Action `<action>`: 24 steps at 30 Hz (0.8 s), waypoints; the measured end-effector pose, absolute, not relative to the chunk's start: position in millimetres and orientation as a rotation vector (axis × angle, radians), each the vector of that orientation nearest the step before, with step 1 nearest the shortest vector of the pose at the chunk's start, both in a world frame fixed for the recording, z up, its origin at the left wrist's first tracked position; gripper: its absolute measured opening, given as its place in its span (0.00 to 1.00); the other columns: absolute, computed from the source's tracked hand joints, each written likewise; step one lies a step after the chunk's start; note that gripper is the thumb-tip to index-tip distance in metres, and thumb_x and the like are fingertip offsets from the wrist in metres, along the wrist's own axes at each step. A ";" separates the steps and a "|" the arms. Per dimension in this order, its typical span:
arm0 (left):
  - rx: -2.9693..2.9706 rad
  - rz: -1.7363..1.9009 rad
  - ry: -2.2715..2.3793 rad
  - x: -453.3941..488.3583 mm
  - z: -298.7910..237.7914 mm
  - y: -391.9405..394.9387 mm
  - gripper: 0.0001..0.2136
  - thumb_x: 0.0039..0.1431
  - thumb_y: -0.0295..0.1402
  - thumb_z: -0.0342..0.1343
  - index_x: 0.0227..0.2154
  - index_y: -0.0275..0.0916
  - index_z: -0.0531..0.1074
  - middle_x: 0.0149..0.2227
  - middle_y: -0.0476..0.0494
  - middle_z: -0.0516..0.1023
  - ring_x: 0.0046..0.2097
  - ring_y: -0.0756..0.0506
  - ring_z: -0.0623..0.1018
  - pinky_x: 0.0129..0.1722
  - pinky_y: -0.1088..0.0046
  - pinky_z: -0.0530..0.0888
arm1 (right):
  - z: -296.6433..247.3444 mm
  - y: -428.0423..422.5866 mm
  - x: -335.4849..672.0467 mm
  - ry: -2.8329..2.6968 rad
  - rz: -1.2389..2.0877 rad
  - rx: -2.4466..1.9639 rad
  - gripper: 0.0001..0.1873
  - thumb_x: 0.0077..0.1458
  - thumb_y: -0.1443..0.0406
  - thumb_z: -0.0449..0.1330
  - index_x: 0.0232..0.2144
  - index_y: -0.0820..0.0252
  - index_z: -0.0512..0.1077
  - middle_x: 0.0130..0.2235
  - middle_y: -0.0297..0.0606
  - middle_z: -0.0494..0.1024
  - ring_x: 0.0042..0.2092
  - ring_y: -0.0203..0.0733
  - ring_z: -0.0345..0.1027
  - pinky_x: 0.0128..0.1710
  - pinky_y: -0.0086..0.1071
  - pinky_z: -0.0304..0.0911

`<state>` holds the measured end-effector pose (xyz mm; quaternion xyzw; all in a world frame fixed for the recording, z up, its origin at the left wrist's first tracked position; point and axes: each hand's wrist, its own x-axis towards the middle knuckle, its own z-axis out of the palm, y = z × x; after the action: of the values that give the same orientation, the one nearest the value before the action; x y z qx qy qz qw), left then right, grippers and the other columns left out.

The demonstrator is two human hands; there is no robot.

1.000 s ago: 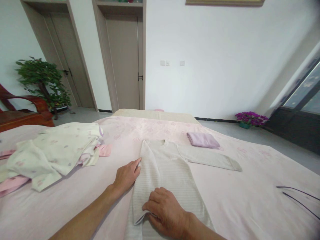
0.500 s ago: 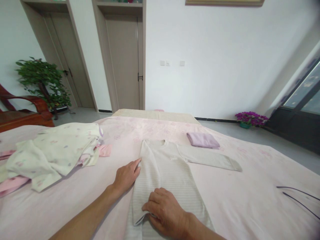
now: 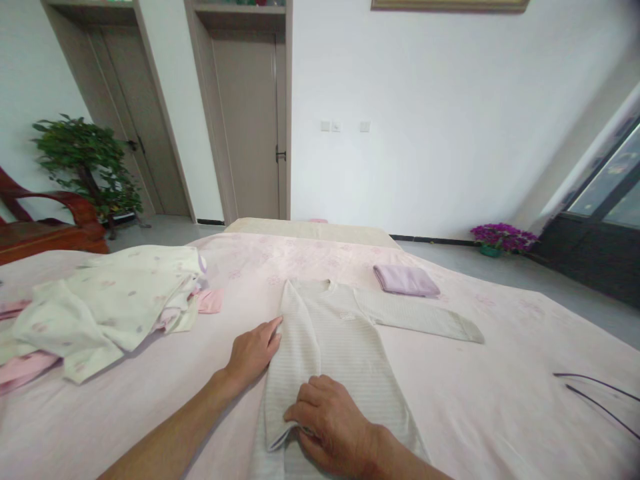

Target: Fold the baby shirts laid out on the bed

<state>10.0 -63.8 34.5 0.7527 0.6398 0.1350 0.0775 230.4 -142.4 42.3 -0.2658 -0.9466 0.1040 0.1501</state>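
A pale striped long-sleeved shirt (image 3: 345, 347) lies flat on the pink bedsheet (image 3: 475, 400), its left sleeve folded in over the body and its right sleeve stretched out to the right. My left hand (image 3: 253, 352) rests with fingers pressed together on the shirt's left folded edge. My right hand (image 3: 333, 423) lies curled on the folded sleeve's cuff near the hem, fingers bent around the cloth.
A heap of cream and pink clothes (image 3: 105, 303) lies at the left of the bed. A folded lilac cloth (image 3: 405, 280) sits behind the shirt. A wooden chair (image 3: 45, 230), a potted plant (image 3: 87, 163), purple flowers (image 3: 500, 238) and thin dark cables (image 3: 595, 390) surround the bed.
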 end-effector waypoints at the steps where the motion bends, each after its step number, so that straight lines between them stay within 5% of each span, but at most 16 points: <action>1: 2.252 0.407 1.916 9.9 34.1 -63.8 0.21 0.69 0.37 0.42 0.63 0.46 0.63 0.58 0.46 0.74 0.56 0.45 0.76 0.52 0.70 0.69 | 42.0 -142.3 230.2 -2.718 0.298 -0.768 0.13 0.53 0.66 0.57 0.42 0.54 0.71 0.36 0.36 0.73 0.38 0.42 0.63 0.38 0.35 0.52; 24: 2.240 0.373 1.948 12.2 35.7 -64.1 0.22 0.68 0.38 0.42 0.63 0.47 0.63 0.59 0.46 0.74 0.55 0.44 0.76 0.50 0.69 0.71 | 44.4 -143.3 230.9 -2.707 0.295 -0.730 0.13 0.52 0.66 0.57 0.41 0.54 0.70 0.35 0.35 0.72 0.36 0.42 0.60 0.36 0.35 0.50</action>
<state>12.2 -64.1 35.7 0.7465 0.6493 0.1244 0.0748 230.9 -143.3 44.4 -0.2556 -0.9478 0.1033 0.1605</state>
